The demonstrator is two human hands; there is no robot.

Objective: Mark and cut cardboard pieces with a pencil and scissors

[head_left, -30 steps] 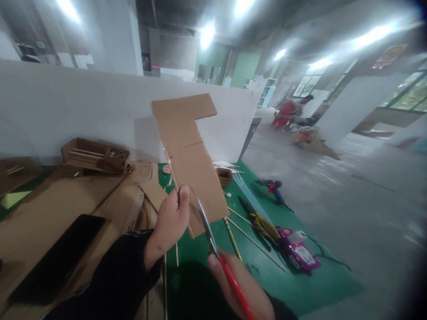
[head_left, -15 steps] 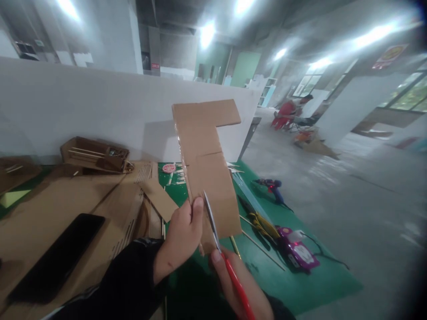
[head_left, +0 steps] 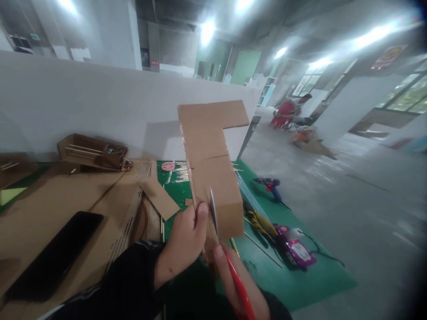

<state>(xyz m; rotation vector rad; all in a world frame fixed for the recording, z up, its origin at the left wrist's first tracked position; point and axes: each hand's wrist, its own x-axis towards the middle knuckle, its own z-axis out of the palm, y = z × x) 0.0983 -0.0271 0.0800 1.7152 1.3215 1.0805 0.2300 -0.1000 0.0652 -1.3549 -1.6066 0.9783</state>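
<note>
Green tabletop [head_left: 280, 286] beneath scissors [head_left: 236, 278], blades [head_left: 214, 213] foremost, lengthwise forward-left

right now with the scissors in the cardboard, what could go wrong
A nicked thumb: the blade of the red-handled scissors in the right hand lies close beside the thumb of the left hand, so a slip could cut it.

A wandering cut: the cardboard piece is held up rather than laid flat, and its lower part bends beside the blade, which might pull the line off.
</note>
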